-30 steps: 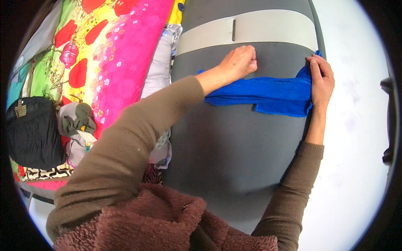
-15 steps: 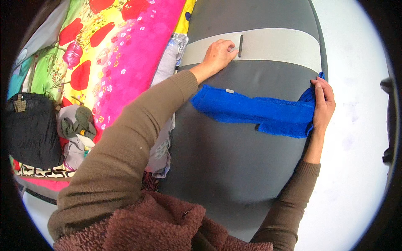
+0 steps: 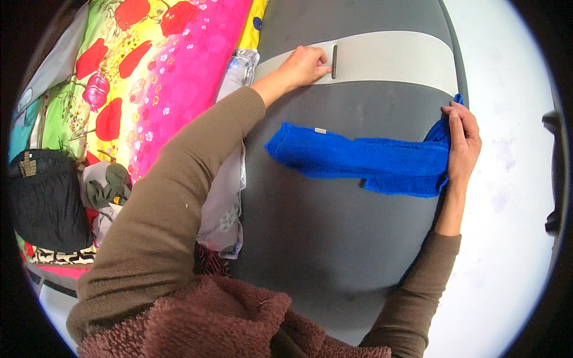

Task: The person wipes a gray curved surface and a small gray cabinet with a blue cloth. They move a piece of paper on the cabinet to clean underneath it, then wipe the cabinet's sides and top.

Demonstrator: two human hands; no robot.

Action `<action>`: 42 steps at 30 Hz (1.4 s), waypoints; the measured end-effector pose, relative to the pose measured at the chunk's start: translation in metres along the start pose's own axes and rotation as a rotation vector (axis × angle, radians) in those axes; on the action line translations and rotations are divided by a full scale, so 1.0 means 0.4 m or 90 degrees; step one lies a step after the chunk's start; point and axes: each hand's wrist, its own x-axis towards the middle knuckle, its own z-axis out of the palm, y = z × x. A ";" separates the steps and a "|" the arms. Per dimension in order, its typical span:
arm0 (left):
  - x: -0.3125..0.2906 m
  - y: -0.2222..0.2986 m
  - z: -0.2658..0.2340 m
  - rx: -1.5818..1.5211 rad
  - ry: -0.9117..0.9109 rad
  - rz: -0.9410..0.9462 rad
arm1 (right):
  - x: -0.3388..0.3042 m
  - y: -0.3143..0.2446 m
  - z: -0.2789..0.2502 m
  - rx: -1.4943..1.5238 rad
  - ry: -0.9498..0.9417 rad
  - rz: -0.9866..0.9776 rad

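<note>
Grey surface (image 3: 322,232), blue cloth (image 3: 358,158), partly hidden by right hand (image 3: 464,140)

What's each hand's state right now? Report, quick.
Left hand: curled at pale band; grip cannot be told.
Right hand: on blue cloth; firmness of hold unclear.

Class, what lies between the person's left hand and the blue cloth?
In the head view, only some pale band and grey surface lie between the left hand and the blue cloth.
</note>
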 end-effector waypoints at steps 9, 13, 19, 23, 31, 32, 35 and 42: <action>0.014 0.017 0.022 0.085 0.056 0.011 | 0.000 0.001 0.001 0.007 -0.003 -0.032; -0.014 0.007 0.017 0.017 0.029 0.084 | 0.005 0.006 0.000 0.040 -0.011 -0.007; -0.006 0.019 0.044 0.042 0.120 0.106 | 0.003 0.007 0.000 0.038 -0.018 0.005; -0.011 0.015 0.039 0.058 0.124 0.066 | 0.004 0.004 0.001 0.053 -0.012 -0.009; 0.026 0.022 0.043 0.065 0.125 0.031 | 0.003 0.002 -0.001 0.026 -0.016 0.003; 0.026 0.022 0.041 0.071 0.137 0.027 | 0.002 0.001 -0.001 0.024 -0.017 0.002; 0.011 0.020 0.031 0.067 0.155 0.017 | 0.000 -0.002 0.000 0.000 0.001 -0.008; 0.012 0.007 0.039 0.050 0.066 0.047 | 0.002 0.000 0.003 0.014 -0.003 0.007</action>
